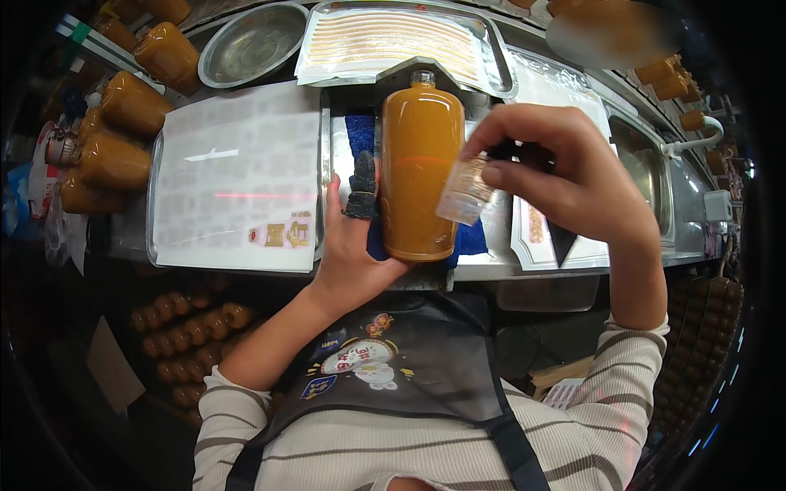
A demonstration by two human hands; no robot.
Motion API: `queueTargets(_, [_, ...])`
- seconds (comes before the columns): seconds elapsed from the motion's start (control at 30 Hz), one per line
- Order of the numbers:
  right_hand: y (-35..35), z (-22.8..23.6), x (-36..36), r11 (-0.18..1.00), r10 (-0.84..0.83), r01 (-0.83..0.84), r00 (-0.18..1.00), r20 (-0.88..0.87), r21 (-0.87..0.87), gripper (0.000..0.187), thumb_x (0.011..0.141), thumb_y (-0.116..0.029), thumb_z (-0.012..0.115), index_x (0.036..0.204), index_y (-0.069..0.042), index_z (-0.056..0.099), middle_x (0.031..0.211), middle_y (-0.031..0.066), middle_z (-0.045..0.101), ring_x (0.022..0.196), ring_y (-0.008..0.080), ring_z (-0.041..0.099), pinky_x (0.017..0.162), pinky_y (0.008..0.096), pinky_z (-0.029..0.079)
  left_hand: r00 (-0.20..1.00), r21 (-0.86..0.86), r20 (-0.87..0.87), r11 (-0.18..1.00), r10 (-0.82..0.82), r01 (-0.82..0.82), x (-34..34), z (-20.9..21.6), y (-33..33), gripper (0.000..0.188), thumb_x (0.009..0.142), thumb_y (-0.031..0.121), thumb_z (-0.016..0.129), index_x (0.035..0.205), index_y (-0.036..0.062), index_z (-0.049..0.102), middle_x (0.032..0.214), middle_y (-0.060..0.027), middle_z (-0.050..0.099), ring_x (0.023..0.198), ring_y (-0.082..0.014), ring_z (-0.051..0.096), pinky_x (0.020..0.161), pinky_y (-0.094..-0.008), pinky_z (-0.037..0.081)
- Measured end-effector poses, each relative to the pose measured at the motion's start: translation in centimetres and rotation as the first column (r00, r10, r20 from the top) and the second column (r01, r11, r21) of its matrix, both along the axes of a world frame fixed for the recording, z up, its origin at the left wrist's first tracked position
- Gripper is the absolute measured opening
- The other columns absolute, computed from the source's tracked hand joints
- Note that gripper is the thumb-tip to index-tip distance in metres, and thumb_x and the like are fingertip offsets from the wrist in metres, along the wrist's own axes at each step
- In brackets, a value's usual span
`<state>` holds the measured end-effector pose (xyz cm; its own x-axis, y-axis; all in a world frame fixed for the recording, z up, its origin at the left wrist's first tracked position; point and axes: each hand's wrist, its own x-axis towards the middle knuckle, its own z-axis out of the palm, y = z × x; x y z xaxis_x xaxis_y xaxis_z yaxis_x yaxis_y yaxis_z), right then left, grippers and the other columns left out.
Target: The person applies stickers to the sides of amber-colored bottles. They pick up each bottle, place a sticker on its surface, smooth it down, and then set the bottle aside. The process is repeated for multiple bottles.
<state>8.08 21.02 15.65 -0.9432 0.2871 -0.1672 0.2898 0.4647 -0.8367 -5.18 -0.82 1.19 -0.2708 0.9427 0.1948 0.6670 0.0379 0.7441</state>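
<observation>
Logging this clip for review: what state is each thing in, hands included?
Orange bottle: lying on the blue cloth, no cap visible, held.
Left hand: gripping the bottle's side, one finger in a dark cover.
Right hand: pinching a small clear label next to the bottle.
Metal bowl: empty.
Sticker sheet tray: rows of strips in it.
Bottles at left: lying stacked.

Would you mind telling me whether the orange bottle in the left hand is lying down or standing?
Lying down: the orange bottle rests lengthwise on a blue cloth, neck pointing away.
</observation>
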Motion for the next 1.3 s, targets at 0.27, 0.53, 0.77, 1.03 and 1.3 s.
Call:
queueTargets(0.27, [1.1,-3.7,-3.7,0.978,0.030,-0.020,0.999,-0.045,0.208,0.024,0.084,0.002,0.071,0.106,0.002,0.063,0.095,0.0107,0.071,0.089,0.0192,0.069,0.080,0.0323,0.054,0.659,-0.009,0.742,0.985,0.124,-0.175,-1.1,2.3,3.5,0.076,0.089,0.025,0.079,0.143,-0.0117,0.040,0.134,-0.0251,0.058,0.125,-0.0253,0.057,0.110,-0.0395,0.040])
queueTargets(0.53, [-1.4,-5.6,-2.0,0.895,-0.414,0.425,0.905,-0.102,0.134,0.023,0.092,-0.010,0.065,0.113,-0.002,0.060,0.084,0.0161,0.068,0.060,0.0237,0.062,0.058,0.0337,0.049,0.651,-0.063,0.744,0.985,0.152,-0.158,-0.3,2.7,4.3,0.054,0.094,0.014,0.072,0.135,-0.0092,0.044,0.131,-0.0189,0.059,0.121,-0.0201,0.059,0.106,-0.0352,0.046])
queueTargets(0.77, [-6.3,-8.6,0.3,0.696,-0.665,0.620,0.747,0.003,-0.362,0.056,0.086,-0.018,0.080,0.127,0.000,0.046,0.093,0.0015,0.056,0.053,-0.0027,0.038,0.045,0.0175,0.029,0.423,-0.064,0.894,0.978,0.146,-0.201,-0.8,2.7,4.5,0.041,0.096,0.013,0.069,0.125,-0.0063,0.048,0.130,-0.0182,0.060,0.121,-0.0206,0.059,0.105,-0.0354,0.047])
queueTargets(1.03, [-6.4,-9.2,0.4,0.652,-0.684,0.611,0.729,0.000,-0.449,0.059,0.085,-0.017,0.082,0.128,-0.001,0.044,0.099,0.0031,0.054,0.052,-0.0031,0.039,0.044,0.0165,0.029,0.502,-0.033,0.852,0.973,0.147,-0.228,-0.8,2.1,4.5,0.034,0.093,0.018,0.075,0.109,-0.0037,0.053,0.118,-0.0171,0.065,0.112,-0.0194,0.063,0.099,-0.0356,0.051])
queueTargets(1.3, [-6.5,-9.3,-0.1,0.647,-0.701,0.621,0.713,-0.026,-0.442,0.055,0.087,-0.016,0.080,0.127,-0.002,0.045,0.097,0.0019,0.054,0.054,-0.0039,0.042,0.046,0.0146,0.031,0.461,-0.111,0.871,0.982,0.169,-0.151,-1.1,3.2,4.6,0.051,0.098,0.007,0.062,0.144,-0.0053,0.042,0.138,-0.0169,0.056,0.123,-0.0190,0.058,0.105,-0.0335,0.047])
